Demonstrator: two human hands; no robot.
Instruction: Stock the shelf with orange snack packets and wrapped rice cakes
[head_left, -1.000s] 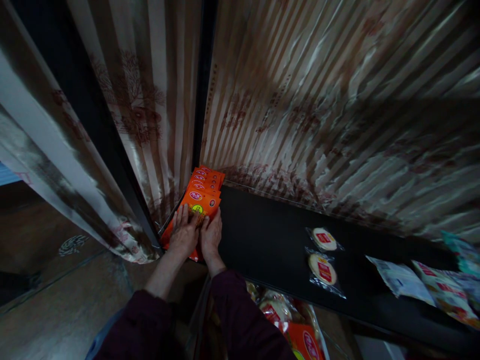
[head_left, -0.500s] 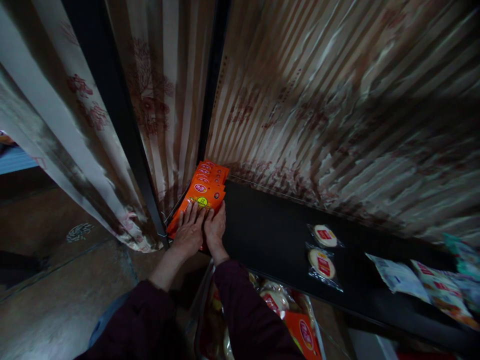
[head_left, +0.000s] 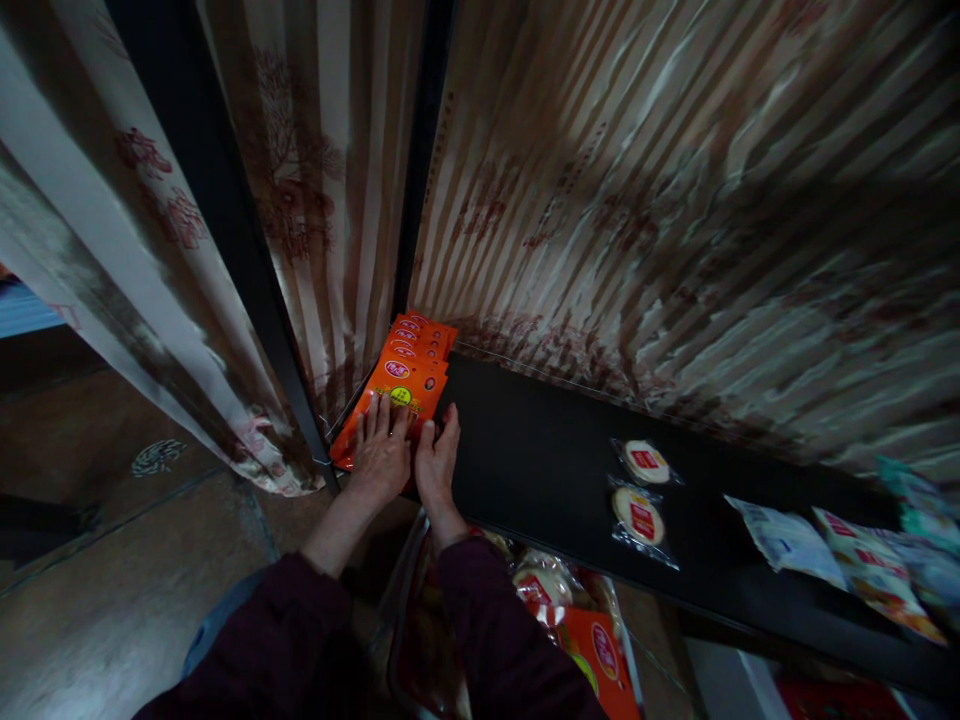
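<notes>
Several orange snack packets (head_left: 409, 373) lie overlapped in a row at the left end of a black shelf (head_left: 517, 440). My left hand (head_left: 381, 455) rests flat on the nearest packet, fingers stretched toward the back. Beside it, at the packets' right edge, stands my right hand (head_left: 437, 455), its fingers extended and thumb side turned in. Whether the right hand still touches the packets I cannot tell. The lower end of the front packet is hidden under my hands.
Two round white cakes in clear wrappers (head_left: 637, 515) lie mid-shelf. Farther right are white snack bags (head_left: 787, 540) and a green bag (head_left: 919, 500). Below the shelf edge, a bin holds wrapped cakes and an orange packet (head_left: 596, 655). Dark posts (head_left: 217, 170) and curtains (head_left: 637, 200) border the shelf.
My right hand has drawn slightly away from the packets' right edge, its fingers opening. My left hand stays on the front packet. The view has shifted slightly.
</notes>
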